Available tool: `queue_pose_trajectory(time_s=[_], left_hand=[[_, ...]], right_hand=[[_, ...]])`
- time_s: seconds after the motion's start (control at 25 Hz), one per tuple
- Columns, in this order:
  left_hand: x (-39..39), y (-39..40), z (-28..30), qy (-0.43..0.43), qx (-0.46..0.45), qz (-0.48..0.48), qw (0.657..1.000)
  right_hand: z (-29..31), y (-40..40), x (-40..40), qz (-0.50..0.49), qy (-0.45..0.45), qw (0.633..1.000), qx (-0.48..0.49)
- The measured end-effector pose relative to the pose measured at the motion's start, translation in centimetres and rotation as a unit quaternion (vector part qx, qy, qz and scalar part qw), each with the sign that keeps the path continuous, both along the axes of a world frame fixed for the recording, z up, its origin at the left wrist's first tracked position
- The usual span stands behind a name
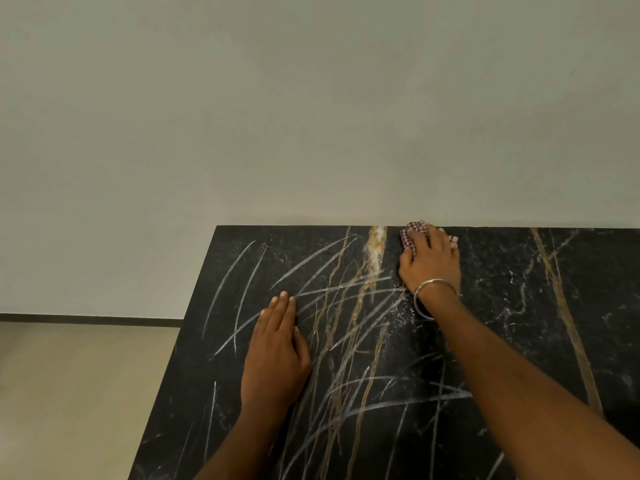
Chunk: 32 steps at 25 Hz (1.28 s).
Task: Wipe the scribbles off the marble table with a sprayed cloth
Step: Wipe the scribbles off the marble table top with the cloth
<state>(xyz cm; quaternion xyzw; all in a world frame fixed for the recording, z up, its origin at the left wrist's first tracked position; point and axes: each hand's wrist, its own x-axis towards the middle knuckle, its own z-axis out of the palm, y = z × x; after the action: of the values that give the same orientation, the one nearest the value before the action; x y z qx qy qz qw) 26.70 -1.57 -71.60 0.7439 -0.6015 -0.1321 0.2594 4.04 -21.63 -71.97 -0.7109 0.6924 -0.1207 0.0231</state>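
Observation:
A black marble table (512, 327) with gold and white veins fills the lower right. White chalk-like scribbles (322, 285) arc across its left and middle parts. My right hand (431, 263), with a metal bangle on the wrist, presses a red-and-white checked cloth (412, 235) flat against the table's far edge; most of the cloth is hidden under the fingers. My left hand (277, 348) lies flat on the marble, fingers together, resting over the scribbles and holding nothing.
A plain pale wall (311, 109) rises directly behind the table's far edge. To the left, the table's left edge drops to a beige floor (69, 393) with a dark skirting strip.

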Motion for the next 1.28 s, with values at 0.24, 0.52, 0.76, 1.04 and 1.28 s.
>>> queue_pose_trajectory(time_s=[0.24, 0.52, 0.76, 1.04, 1.28], left_hand=[[0.0, 0.0, 0.0, 0.014, -0.003, -0.001, 1.000], [0.3, -0.1, -0.6, 0.007, -0.004, -0.004, 1.000], [0.4, 0.1, -0.1, 0.017, 0.002, -0.012, 1.000], [0.3, -0.1, -0.1, 0.008, 0.000, -0.010, 1.000], [0.3, 0.0, 0.1, 0.007, -0.009, -0.010, 1.000]], right_hand=[[0.1, 1.0, 3.7, 0.098, 0.013, 0.995, 0.021], [0.2, -1.4, 0.8, -0.012, -0.003, 1.000, 0.020], [0.3, 2.8, 4.6, 0.083, 0.002, 0.996, 0.031], [0.1, 2.9, -2.3, -0.010, 0.007, 1.000, 0.018], [0.1, 6.3, 3.4, 0.047, 0.001, 0.999, 0.015]])
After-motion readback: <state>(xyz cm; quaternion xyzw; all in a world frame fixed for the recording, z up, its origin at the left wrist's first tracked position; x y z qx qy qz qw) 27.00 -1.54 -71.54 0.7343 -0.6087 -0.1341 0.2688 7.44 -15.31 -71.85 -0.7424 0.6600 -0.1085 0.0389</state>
